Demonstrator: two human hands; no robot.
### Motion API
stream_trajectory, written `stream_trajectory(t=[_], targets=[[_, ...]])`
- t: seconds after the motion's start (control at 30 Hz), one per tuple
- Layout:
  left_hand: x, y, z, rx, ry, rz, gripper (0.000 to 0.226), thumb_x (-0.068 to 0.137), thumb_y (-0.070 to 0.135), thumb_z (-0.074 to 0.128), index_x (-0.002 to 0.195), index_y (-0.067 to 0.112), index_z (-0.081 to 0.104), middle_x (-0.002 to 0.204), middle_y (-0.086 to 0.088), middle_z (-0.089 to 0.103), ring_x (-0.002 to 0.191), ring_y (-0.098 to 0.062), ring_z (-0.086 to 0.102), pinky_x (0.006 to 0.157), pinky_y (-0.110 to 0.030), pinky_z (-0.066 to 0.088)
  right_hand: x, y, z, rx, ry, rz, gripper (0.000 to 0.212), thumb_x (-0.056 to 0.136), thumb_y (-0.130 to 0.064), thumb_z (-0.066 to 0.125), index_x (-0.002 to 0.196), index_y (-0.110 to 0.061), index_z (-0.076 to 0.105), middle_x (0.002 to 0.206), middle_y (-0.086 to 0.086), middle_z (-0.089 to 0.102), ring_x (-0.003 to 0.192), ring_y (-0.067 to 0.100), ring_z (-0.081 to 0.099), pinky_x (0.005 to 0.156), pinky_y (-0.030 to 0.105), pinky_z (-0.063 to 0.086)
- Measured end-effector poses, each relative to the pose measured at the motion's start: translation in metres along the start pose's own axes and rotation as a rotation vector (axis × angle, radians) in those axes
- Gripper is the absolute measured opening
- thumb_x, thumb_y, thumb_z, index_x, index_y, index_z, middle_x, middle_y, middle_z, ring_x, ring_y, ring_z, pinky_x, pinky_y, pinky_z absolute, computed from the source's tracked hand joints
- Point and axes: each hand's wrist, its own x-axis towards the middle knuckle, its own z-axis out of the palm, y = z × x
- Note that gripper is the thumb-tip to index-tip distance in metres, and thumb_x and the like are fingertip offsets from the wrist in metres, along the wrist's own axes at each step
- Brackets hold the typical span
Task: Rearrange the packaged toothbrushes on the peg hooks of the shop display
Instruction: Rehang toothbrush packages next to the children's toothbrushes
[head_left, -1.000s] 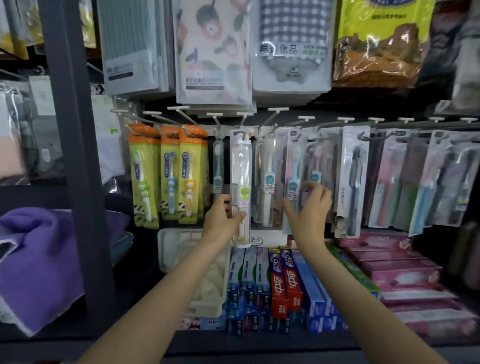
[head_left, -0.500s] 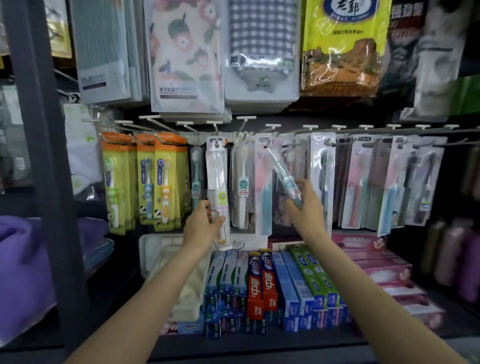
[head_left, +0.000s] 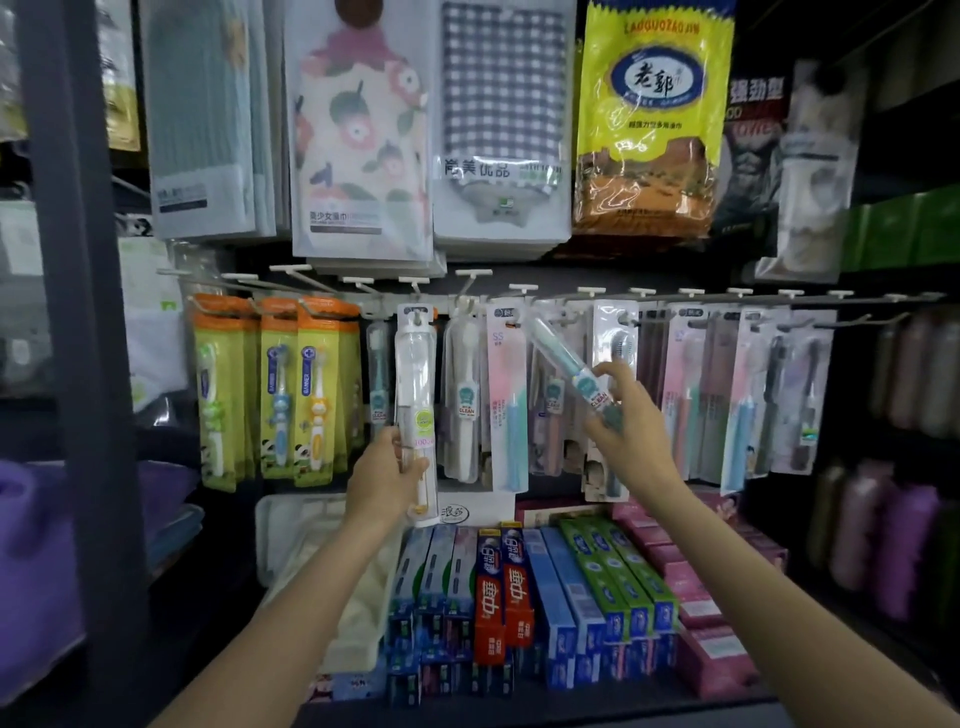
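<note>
The right hand (head_left: 631, 436) pinched the teal toothbrush pack (head_left: 566, 364), its long axis slanting toward 11 o'clock and the peg hooks (head_left: 524, 291); the left hand (head_left: 387, 480) gripped an upright clear pack (head_left: 415, 395).

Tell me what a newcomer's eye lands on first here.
Two hands reach into the peg row at centre: the left hand grips an upright clear toothbrush pack, the right hand holds a tilted teal toothbrush pack. Above right hangs a bright yellow bag; toothpaste boxes lie below.
</note>
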Motion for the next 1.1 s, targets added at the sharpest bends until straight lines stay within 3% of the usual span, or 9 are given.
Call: stream_trajectory(t=[0.13, 0.23, 0.33, 0.47, 0.63, 0.77, 0.87, 1.1], targets=[[-0.003, -0.002, -0.002, -0.002, -0.056, 0.004, 0.037, 0.089, 0.021, 0.059, 0.122, 0.007, 0.049, 0.112, -0.007, 0.062, 0.097, -0.02, 0.058, 0.083, -0.029, 0.044, -0.014, -0.013, 0.013, 0.118, -0.136, -0.074, 0.04, 0.085, -0.002, 0.058, 0.118, -0.022, 0.046, 0.104, 0.007, 0.058, 0.079, 0.019, 0.06, 0.061, 0.036, 0.055], [-0.009, -0.017, -0.009, -0.048, -0.108, -0.044, 0.039, 0.088, 0.023, 0.061, 0.121, 0.006, 0.049, 0.113, -0.008, 0.059, 0.093, -0.015, 0.054, 0.081, -0.026, 0.044, -0.015, -0.033, 0.033, 0.088, -0.296, -0.108, 0.046, 0.086, -0.009, 0.061, 0.127, -0.024, 0.045, 0.101, 0.006, 0.059, 0.079, 0.018, 0.061, 0.069, 0.033, 0.055], [-0.011, -0.036, -0.027, -0.093, -0.071, -0.079, 0.035, 0.088, 0.016, 0.061, 0.12, 0.004, 0.05, 0.112, -0.009, 0.057, 0.092, -0.014, 0.053, 0.079, -0.024, 0.042, -0.014, -0.061, 0.062, 0.171, -0.358, -0.079, 0.046, 0.088, -0.009, 0.059, 0.131, -0.019, 0.046, 0.096, -0.002, 0.054, 0.074, 0.021, 0.063, 0.065, 0.026, 0.052], [-0.008, -0.051, -0.057, -0.106, 0.003, -0.073, 0.024, 0.089, 0.002, 0.054, 0.113, 0.002, 0.054, 0.104, -0.009, 0.059, 0.091, -0.014, 0.053, 0.073, -0.017, 0.038, -0.016, -0.094, 0.11, 0.255, -0.234, 0.003, 0.046, 0.089, -0.008, 0.057, 0.133, -0.016, 0.044, 0.11, 0.003, 0.052, 0.097, 0.021, 0.056, 0.084, 0.037, 0.051], [-0.008, -0.059, -0.072, -0.134, 0.034, -0.061, 0.021, 0.088, -0.004, 0.05, 0.098, 0.013, 0.055, 0.095, -0.009, 0.061, 0.092, -0.026, 0.061, 0.085, -0.033, 0.047, -0.012, -0.126, 0.145, 0.324, -0.108, 0.108, 0.045, 0.092, -0.008, 0.052, 0.134, -0.014, 0.039, 0.115, 0.004, 0.049, 0.099, 0.016, 0.048, 0.089, 0.031, 0.044], [-0.01, -0.063, -0.076, -0.117, 0.044, -0.021, 0.025, 0.087, -0.006, 0.049, 0.091, 0.018, 0.053, 0.091, -0.004, 0.061, 0.088, -0.023, 0.061, 0.083, -0.03, 0.048, -0.006, -0.124, 0.149, 0.255, -0.133, 0.132, 0.043, 0.091, -0.008, 0.052, 0.132, -0.015, 0.043, 0.115, 0.014, 0.055, 0.094, 0.029, 0.057, 0.078, 0.035, 0.049], [-0.008, -0.065, -0.078, -0.109, 0.057, 0.001, 0.033, 0.085, -0.006, 0.049, 0.082, 0.026, 0.052, 0.081, 0.004, 0.06, 0.084, -0.023, 0.06, 0.081, -0.033, 0.046, -0.012, -0.12, 0.148, 0.084, -0.243, 0.044, 0.045, 0.092, -0.009, 0.05, 0.134, -0.02, 0.043, 0.114, 0.01, 0.051, 0.091, 0.023, 0.052, 0.072, 0.028, 0.04], [-0.011, -0.068, -0.085, -0.061, 0.055, 0.051, 0.026, 0.084, -0.007, 0.05, 0.095, 0.016, 0.053, 0.081, 0.007, 0.056, 0.088, -0.021, 0.059, 0.085, -0.034, 0.047, -0.021, -0.134, 0.157, 0.264, -0.1, 0.238, 0.042, 0.094, -0.009, 0.047, 0.135, -0.016, 0.039, 0.123, 0.012, 0.047, 0.095, 0.023, 0.052, 0.081, 0.034, 0.045]])
